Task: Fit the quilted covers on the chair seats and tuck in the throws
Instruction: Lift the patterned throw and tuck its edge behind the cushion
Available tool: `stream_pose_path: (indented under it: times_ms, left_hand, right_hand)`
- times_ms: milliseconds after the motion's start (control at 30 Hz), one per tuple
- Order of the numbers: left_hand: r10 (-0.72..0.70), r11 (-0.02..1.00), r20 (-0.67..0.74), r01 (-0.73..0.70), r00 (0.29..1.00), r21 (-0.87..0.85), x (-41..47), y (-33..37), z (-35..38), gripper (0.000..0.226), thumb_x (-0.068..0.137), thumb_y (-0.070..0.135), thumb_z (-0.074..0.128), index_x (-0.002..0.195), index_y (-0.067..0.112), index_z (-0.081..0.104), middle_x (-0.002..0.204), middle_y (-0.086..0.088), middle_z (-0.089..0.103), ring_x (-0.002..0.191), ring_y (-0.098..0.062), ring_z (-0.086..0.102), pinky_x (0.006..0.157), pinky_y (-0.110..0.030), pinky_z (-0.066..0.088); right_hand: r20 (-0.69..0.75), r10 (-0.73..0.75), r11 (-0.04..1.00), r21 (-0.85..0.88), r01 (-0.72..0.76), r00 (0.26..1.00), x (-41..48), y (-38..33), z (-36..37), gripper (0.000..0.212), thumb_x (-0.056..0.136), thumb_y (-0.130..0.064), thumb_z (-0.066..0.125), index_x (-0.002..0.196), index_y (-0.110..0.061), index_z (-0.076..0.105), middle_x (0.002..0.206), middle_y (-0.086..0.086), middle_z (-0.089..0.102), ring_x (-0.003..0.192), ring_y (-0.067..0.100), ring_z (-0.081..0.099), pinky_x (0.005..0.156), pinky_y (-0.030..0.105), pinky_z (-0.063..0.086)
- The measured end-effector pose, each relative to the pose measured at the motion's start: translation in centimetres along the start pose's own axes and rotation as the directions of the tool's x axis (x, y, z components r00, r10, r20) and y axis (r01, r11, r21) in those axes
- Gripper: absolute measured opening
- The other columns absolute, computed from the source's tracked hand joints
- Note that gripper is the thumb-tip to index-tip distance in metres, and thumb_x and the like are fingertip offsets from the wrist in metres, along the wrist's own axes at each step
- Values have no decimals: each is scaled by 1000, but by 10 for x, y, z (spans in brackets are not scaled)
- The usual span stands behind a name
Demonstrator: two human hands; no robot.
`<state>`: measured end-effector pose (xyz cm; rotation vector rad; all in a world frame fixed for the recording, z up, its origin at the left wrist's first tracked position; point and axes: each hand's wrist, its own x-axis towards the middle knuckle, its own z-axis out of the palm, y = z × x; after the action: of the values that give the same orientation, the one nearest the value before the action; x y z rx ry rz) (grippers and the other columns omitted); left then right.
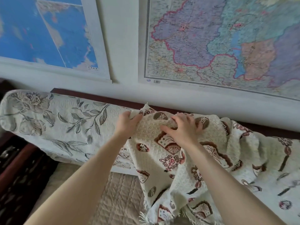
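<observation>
Throw (178, 159), quilted cover (120, 192) on wooden bench (97, 98)

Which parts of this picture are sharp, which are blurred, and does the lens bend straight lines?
Head view: the left hand, right hand and throw are fairly sharp; the print on the land map is too soft to read; its lower edge bows from the wide lens; light is soft, without glare.

Head camera: single wide-angle view
It is looking forward and down at close range, facing the draped seat back (90, 95) and the wall (125, 46) behind.
</observation>
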<state>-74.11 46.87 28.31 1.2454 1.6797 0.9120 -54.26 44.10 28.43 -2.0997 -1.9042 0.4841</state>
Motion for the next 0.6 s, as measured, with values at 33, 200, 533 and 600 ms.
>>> stream_pose_path:
  times_ms: [33,200,533,600]
  left_hand:
    - [38,999,-8,-38,999,10,5,-1,-6,27,92,28,64,75,9,56,67,-3,54,63,-20,53,57,-31,45]
    - [159,981,-109,-144,981,133,31,-14,-54,37,95,24,59,65,12,41,59,1,41,56,-17,36,49,-32,26]
    - [176,964,-220,-123,960,234,73,-56,-165,33,97,28,54,73,9,43,59,0,43,57,-21,39,50,-33,27]
    - [176,964,-242,-118,954,236,80,-63,-185,32,97,27,54,73,8,45,61,-2,46,61,-24,43,55,-35,33]
  right_hand:
    - [2,11,1000,-12,-11,1000,0,-6,2,73,76,-81,45,135,-38,47,153,-11,32,145,17,13,115,60,-2]
    - [21,42,997,-61,-41,999,5,-47,11,100,59,-91,24,144,-39,36,153,-11,34,146,14,15,113,56,-13]
    - [35,11,990,-141,-6,999,22,-152,62,83,77,-84,34,147,-40,31,152,-14,35,143,12,22,113,58,-12]
    - [30,5,990,-138,-1,1000,25,-169,70,83,77,-84,34,147,-40,32,150,-12,38,143,12,24,113,59,-11]
